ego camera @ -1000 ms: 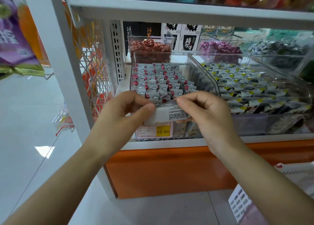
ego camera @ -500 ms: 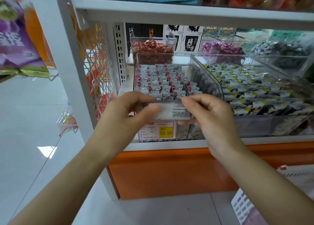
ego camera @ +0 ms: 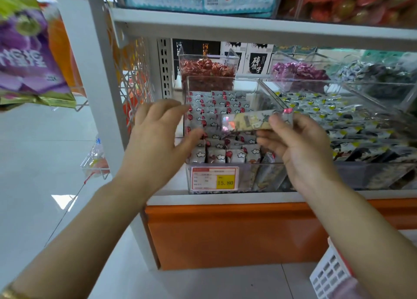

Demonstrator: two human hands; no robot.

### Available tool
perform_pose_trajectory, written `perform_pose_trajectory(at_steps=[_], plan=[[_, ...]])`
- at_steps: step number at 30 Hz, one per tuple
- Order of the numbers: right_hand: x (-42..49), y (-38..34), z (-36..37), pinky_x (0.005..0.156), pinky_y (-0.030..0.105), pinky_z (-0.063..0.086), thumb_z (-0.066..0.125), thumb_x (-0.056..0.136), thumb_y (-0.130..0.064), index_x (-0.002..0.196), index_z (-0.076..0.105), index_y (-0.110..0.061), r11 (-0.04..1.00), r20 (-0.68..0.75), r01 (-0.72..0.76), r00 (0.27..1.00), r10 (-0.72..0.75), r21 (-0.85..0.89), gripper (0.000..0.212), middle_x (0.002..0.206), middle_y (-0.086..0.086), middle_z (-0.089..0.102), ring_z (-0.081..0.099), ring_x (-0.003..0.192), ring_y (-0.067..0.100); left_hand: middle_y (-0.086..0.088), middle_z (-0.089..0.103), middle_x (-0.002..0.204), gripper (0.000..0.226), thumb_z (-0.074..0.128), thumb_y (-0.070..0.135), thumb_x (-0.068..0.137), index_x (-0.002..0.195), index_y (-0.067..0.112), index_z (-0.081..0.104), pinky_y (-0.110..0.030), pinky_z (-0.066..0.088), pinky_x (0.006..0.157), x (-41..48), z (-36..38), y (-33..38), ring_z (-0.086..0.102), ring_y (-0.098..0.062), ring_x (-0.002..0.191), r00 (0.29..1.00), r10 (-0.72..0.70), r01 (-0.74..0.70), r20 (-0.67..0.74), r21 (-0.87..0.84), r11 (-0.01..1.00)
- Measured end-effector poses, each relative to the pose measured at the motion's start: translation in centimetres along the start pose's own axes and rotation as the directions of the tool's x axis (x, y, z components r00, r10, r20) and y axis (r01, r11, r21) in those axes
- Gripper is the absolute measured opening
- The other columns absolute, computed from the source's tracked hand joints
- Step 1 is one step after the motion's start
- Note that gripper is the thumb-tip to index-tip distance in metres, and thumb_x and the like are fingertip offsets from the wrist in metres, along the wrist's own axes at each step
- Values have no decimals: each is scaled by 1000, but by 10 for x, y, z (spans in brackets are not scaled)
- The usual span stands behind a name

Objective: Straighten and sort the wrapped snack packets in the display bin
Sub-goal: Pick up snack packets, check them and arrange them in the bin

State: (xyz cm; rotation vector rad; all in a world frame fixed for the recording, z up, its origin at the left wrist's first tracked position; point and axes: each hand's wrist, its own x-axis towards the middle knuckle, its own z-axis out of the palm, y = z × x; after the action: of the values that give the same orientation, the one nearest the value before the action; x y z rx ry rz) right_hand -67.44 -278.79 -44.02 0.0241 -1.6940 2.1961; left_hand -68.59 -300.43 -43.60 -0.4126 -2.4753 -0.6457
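Left hand (ego camera: pixel 158 138): fingers spread, holding nothing, at the left edge of the bin (ego camera: pixel 246 181).
Right hand (ego camera: pixel 304 147): pinching one packet (ego camera: pixel 252 120) above the bin.
Other packets (ego camera: pixel 216 155): in rows inside the bin.

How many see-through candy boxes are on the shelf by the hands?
5. Two in front: the white-packet bin and the yellow-packet bin. Three behind: red candy bin, purple candy bin, dark-blue candy bin. More may hide past the right edge.
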Motion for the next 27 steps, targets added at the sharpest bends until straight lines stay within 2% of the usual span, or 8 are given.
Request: perform_pose_trajectory(at_steps=[3,7,11,13,18,21,24,27], plan=[[8,2,2,64,25,57,59,89,-7,85,54,-10,1000,-38,13,999,-13,-12,7,83,8,64,70,71,19,-1,32,148,71,35,63,81,137,20,44,-47,16,111,18,3,-5,14,-22,137,984,-8,-24,178,174,984],[12,10,7,68,27,58,57,91,-7,88,47,-11,999,-40,20,999,-22,-44,11,82,3,59,68,71,17,2,18,155,82,15,70,80,139,19,41,-49,-1,114,41,14,-1,-1,-19,144,908,52,-231,415,391,891],[15,12,10,68,26,57,55,92,-7,89,48,-10,993,-20,71,997,-73,-97,9,85,5,57,69,72,15,2,15,157,96,-7,71,72,140,22,40,-54,-6,114,53,18,5,-8,-20,145,844,-25,-310,535,526,792],[16,11,14,66,25,57,56,92,-7,92,49,-7,985,-17,111,993,-114,-131,7,84,4,57,69,70,12,2,15,157,93,-7,71,74,139,26,42,-55,-5,114,56,18,8,-6,-22,145,821,-52,-331,569,547,769],[31,9,34,72,33,59,60,90,-9,101,53,-5,949,-18,175,982,-186,-262,14,88,4,63,69,74,16,0,8,157,78,3,66,82,135,27,45,-52,0,114,36,16,2,-6,-23,144,880,16,-280,474,492,824],[51,10,56,77,39,56,63,88,-11,95,56,-7,882,84,236,972,-221,-409,11,93,8,64,66,81,24,-1,-1,158,76,3,65,79,124,28,52,-49,1,114,16,17,-1,-8,-24,144,919,31,-207,394,413,887],[69,12,73,63,10,41,67,85,-16,102,59,-7,677,290,380,924,-248,-631,20,91,-2,59,55,77,7,-1,-3,158,77,2,67,77,119,28,55,-47,0,114,6,17,-3,-8,-22,144,938,40,-169,345,352,921],[79,12,85,58,10,31,69,82,-20,106,60,-12,479,502,498,855,-131,-723,27,94,-7,53,48,84,7,-2,-2,158,73,10,65,81,138,30,37,-45,0,114,1,17,-6,-6,-21,144,960,52,-125,274,258,958]])
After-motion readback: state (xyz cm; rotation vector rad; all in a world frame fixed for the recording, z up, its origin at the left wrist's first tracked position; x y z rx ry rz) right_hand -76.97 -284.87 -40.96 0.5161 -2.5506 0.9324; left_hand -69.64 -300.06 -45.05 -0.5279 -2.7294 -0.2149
